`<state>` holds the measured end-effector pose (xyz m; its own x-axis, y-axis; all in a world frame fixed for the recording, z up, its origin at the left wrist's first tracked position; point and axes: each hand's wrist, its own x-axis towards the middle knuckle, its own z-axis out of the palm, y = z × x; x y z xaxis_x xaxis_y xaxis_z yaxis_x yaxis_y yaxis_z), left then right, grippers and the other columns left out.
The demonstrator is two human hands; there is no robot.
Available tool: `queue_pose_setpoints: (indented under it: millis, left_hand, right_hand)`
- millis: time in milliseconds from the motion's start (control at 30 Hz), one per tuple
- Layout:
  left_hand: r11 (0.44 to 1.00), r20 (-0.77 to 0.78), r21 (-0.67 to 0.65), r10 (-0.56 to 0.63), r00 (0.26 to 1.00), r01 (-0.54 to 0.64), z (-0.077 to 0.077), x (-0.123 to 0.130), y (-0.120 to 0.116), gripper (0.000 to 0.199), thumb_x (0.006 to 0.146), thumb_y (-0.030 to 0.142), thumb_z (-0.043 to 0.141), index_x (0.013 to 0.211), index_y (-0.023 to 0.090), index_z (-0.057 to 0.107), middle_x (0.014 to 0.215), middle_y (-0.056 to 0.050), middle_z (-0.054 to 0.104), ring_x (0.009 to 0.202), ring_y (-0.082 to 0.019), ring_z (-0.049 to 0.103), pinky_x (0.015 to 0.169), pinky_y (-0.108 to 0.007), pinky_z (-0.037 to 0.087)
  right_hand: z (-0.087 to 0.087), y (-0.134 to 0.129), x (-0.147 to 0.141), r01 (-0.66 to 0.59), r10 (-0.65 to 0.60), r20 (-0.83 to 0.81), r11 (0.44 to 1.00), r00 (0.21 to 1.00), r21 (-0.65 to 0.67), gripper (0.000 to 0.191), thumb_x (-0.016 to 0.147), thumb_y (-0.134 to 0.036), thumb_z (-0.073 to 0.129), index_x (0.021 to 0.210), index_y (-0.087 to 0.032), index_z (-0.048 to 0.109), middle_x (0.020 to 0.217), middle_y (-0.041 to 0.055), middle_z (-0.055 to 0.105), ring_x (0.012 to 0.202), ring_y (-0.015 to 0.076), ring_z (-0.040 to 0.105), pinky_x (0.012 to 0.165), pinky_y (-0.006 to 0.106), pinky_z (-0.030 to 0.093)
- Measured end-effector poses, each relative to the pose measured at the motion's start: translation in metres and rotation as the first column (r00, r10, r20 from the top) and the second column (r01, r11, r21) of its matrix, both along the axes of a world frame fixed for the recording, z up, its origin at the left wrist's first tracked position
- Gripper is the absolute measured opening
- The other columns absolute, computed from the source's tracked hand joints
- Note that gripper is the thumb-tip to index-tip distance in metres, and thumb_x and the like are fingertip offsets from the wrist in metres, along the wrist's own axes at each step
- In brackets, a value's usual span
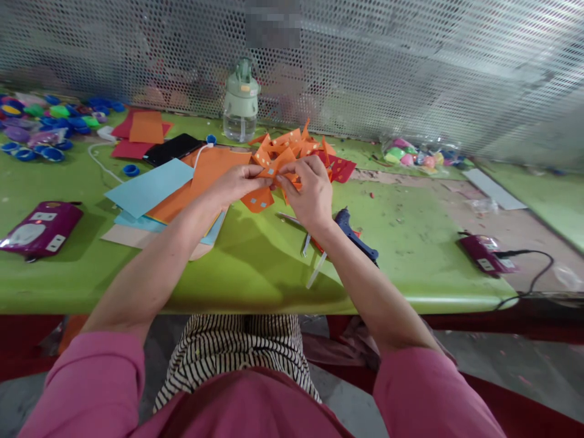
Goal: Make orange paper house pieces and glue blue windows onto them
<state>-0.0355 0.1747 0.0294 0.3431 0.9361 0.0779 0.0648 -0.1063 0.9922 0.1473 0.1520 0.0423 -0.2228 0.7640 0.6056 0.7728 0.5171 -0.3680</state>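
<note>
Between my two hands is an orange paper piece (258, 199) with small light-blue squares on it. My left hand (241, 182) pinches its left side between thumb and fingers. My right hand (311, 188) is closed at its right side, the fingertips close to those of the left. Just behind lies a heap of cut orange paper (287, 145) with pale spots, and a red spotted paper piece (342, 168) at its right. Beneath my right wrist, a dark blue glue gun (353, 234) rests beside scissors (314, 242) that are partly hidden by the arm.
Orange sheets (219, 170) and light-blue sheets (148, 187) lie left of my hands, near a black phone (176, 149). A water bottle (241, 103) stands at the back by the perforated metal wall. Purple power strips (43, 230) sit at both sides; the right one (488, 254) has a cable.
</note>
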Motion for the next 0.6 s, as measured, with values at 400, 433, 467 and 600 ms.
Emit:
queue_pose_setpoints:
  millis: [400,433,467,600]
  left_hand:
    - [0.999,-0.106,0.036,-0.001,0.994,0.004,-0.0011,0.0020,0.0005,0.025,0.080,0.044,0.076,0.083,0.019,0.078,0.089,-0.003,0.077,0.094,-0.019,0.068,0.092,-0.032,0.048]
    - [0.999,-0.101,0.037,-0.001,0.995,0.005,-0.0014,0.0023,0.0005,0.026,0.079,0.044,0.076,0.083,0.018,0.078,0.091,-0.004,0.077,0.095,-0.019,0.069,0.092,-0.033,0.048]
    - [0.999,-0.092,0.035,-0.005,0.996,0.009,-0.0016,0.0024,0.0005,0.026,0.079,0.044,0.076,0.084,0.018,0.078,0.093,-0.004,0.078,0.096,-0.019,0.069,0.093,-0.033,0.048]
    - [1.000,-0.061,0.021,-0.016,0.998,0.018,-0.0024,0.0021,0.0009,0.025,0.078,0.041,0.078,0.086,0.018,0.079,0.096,-0.005,0.078,0.097,-0.020,0.069,0.094,-0.033,0.048]
  right_hand:
    - [0.0021,0.0065,0.0082,-0.026,0.037,0.171,0.997,0.985,-0.067,0.005,0.093,-0.023,0.058,0.088,-0.024,0.058,0.104,0.0086,0.062,0.102,0.0273,0.061,0.090,0.046,0.053]
    - [0.0010,0.0066,0.0086,-0.029,0.041,0.168,0.997,0.985,-0.070,0.005,0.093,-0.022,0.057,0.088,-0.024,0.057,0.103,0.0089,0.061,0.102,0.0277,0.061,0.090,0.047,0.052]
    - [-0.0002,0.0065,0.0090,-0.031,0.043,0.164,0.997,0.985,-0.073,0.006,0.094,-0.022,0.056,0.089,-0.024,0.056,0.103,0.0092,0.061,0.102,0.0280,0.060,0.091,0.048,0.052]
    - [-0.0034,0.0065,0.0095,-0.039,0.048,0.144,0.997,0.988,-0.064,0.007,0.095,-0.024,0.053,0.089,-0.025,0.054,0.101,0.0089,0.059,0.099,0.0269,0.059,0.091,0.049,0.053]
